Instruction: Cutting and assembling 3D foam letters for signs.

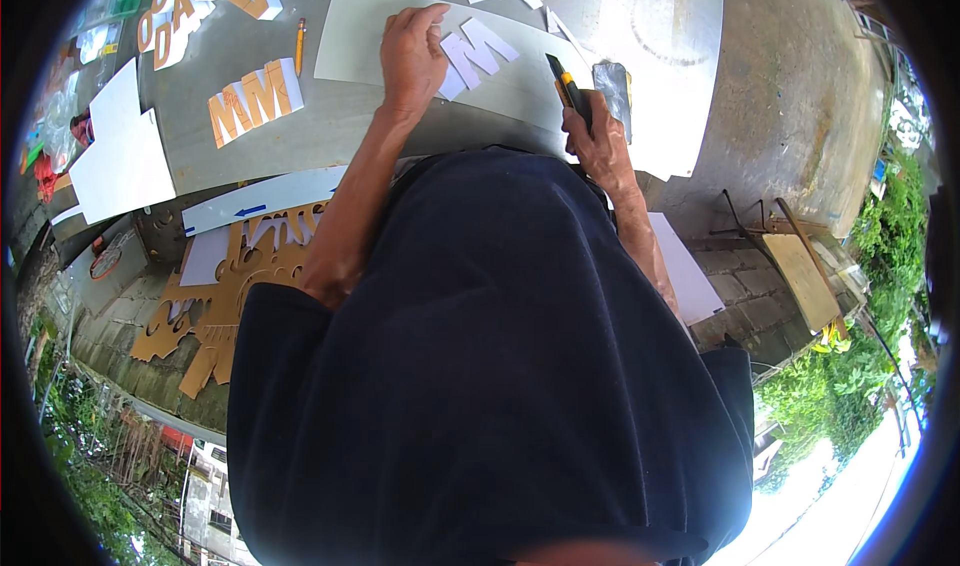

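Grey tabletop (190,116) spreads beneath. Fingers of the right hand (600,141) wrap closed around a utility knife (570,86), its long axis slanting forward-left, tip away from the body. The left hand (413,56), half-bent, grip unclear, is over a pale sheet (345,41) beside white letter-shaped cutouts (480,54).

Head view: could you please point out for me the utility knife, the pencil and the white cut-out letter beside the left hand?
Utility knife (570,88): head view, on its handle.
Pencil (300,48): head view, middle of its shaft.
White cut-out letter (480,52): head view, on a middle stroke.
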Tool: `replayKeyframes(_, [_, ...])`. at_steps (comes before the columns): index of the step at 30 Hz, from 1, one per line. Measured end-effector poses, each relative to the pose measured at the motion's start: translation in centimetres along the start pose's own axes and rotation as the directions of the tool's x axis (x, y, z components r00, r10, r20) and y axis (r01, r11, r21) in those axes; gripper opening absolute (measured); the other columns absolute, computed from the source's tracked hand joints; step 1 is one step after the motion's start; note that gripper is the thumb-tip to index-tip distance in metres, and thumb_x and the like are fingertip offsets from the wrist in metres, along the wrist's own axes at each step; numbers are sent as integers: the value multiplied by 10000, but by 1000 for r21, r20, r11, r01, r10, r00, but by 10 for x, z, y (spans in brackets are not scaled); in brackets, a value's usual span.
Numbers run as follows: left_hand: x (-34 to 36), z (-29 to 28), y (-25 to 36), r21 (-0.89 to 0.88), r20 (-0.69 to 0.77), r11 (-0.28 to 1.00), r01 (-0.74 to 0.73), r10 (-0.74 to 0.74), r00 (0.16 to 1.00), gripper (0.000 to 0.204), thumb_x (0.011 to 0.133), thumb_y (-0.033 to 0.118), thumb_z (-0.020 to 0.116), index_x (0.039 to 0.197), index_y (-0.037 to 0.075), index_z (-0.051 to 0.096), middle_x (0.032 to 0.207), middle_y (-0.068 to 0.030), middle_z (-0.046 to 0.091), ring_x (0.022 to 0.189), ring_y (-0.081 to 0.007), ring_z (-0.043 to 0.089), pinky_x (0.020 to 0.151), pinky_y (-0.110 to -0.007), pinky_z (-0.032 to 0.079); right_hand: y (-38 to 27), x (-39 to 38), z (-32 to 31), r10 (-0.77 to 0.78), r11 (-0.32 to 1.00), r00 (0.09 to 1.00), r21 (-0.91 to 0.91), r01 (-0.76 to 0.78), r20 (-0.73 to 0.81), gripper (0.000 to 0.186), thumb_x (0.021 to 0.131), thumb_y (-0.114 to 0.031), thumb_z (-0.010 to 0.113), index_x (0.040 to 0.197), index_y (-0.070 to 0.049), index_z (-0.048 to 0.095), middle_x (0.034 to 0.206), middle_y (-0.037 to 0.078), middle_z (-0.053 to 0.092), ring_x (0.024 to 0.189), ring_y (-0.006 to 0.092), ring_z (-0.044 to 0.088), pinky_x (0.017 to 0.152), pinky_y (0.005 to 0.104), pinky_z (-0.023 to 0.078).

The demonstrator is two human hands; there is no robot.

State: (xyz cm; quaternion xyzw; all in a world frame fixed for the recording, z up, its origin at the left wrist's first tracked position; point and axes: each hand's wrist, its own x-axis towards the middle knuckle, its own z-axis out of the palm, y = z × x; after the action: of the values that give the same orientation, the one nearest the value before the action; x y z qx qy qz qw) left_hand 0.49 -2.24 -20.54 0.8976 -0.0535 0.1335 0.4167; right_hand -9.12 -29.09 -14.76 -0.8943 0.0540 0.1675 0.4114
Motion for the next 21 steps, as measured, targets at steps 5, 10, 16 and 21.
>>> replayKeyframes(5, [-7, -31, 4, 70, 229, 997, 22, -37, 973, 528, 758, 8, 787, 1257, 136, 671, 1159, -96, 684, 1093, -306, 606, 947, -398, 498, -26, 17, 0, 151, 973, 987, 167, -159, 56, 413, 911, -254, 685, 1174, 25, 531, 728, 140, 671, 598, 215, 675, 601, 361, 540])
replayKeyframes(10, [-20, -29, 20, 212, 329, 974, -78, 4, 944, 853, 638, 244, 905, 1413, 178, 555, 1296, -87, 596, 1209, -321, 515, 994, -463, 434, -40, 46, 9, 167, 964, 984, 200, -178, 67, 465, 859, -230, 730, 1161, 65, 533, 737, 141, 683, 600, 191, 681, 589, 341, 549])
replayKeyframes(16, [-27, -18, 25, 290, 328, 951, -109, 8, 944, 1028, 613, 336, 910, 1509, 171, 435, 1305, -84, 552, 1238, -306, 465, 980, -478, 384, -38, 70, 12, 162, 973, 987, 161, -163, 21, 450, 874, -214, 692, 1211, 53, 559, 818, 197, 712, 683, 277, 725, 660, 389, 578])
replayKeyframes(21, [-23, -19, 25, 234, 319, 961, -144, 64, 946, 995, 658, 263, 888, 1518, 127, 405, 1296, -103, 559, 1233, -313, 465, 989, -477, 385, -8, 84, 13, 53, 998, 995, 32, -50, -83, 464, 868, -249, 689, 1215, 36, 576, 1033, 287, 694, 968, 440, 688, 885, 485, 518])
